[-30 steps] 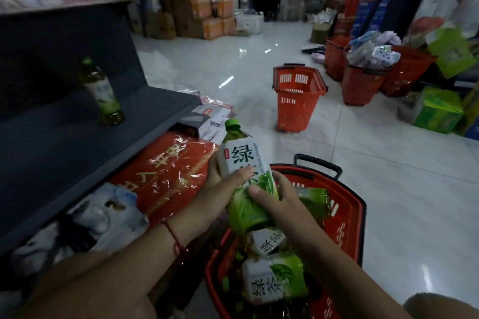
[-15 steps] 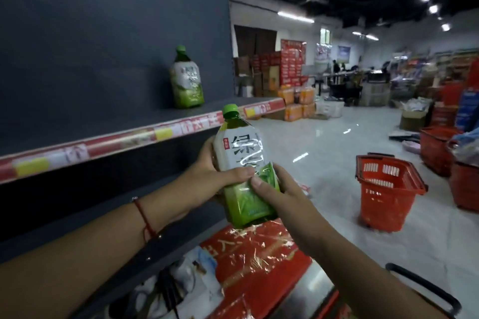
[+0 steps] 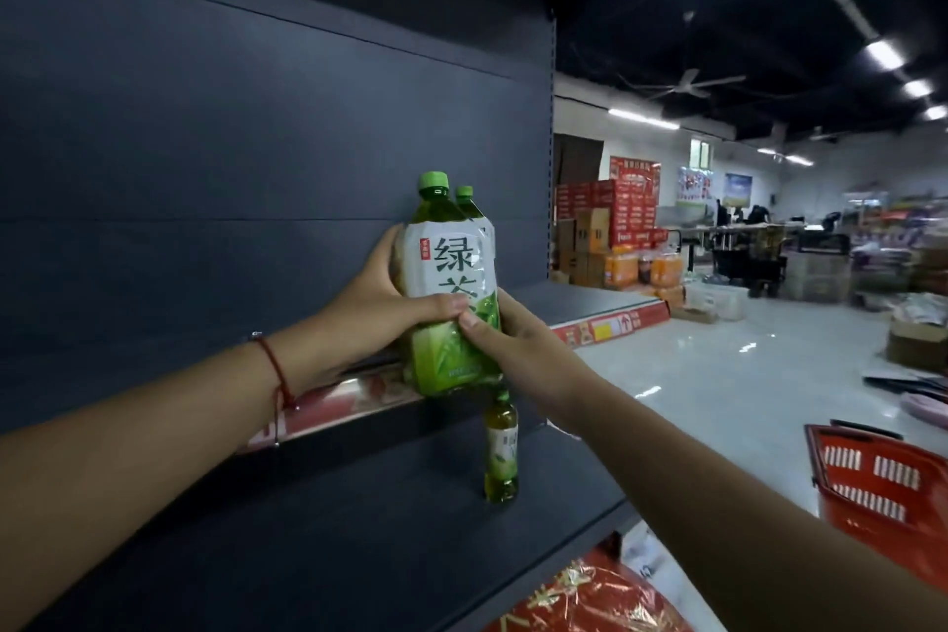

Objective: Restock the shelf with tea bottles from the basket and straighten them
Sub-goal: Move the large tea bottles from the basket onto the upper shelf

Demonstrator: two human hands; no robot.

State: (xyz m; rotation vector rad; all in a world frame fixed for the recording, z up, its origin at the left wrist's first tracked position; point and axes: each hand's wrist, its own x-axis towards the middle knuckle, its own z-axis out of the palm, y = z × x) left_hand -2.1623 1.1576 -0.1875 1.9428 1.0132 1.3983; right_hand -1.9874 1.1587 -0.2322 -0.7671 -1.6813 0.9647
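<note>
A green tea bottle (image 3: 450, 293) with a green cap and white-green label is upright at the front edge of the upper shelf (image 3: 590, 298). My left hand (image 3: 379, 308) grips it from the left and my right hand (image 3: 513, 349) grips it from the right, thumbs meeting on the label. Directly behind it stands a second tea bottle (image 3: 468, 201), only its cap and neck showing. A third, smaller-looking tea bottle (image 3: 501, 452) stands upright on the lower shelf (image 3: 359, 529). The basket I took it from is out of view.
The dark shelf back panel (image 3: 256, 144) fills the left. An orange basket (image 3: 887, 482) sits on the floor at the right. Red packaged goods (image 3: 590, 600) lie below the lower shelf. Stacked cartons (image 3: 610, 226) and clutter stand across the white floor.
Both hands raised the bottle from above the basket up to the upper shelf's front edge, in front of the bottle standing there. My view tilted upward, and the basket left the frame.
</note>
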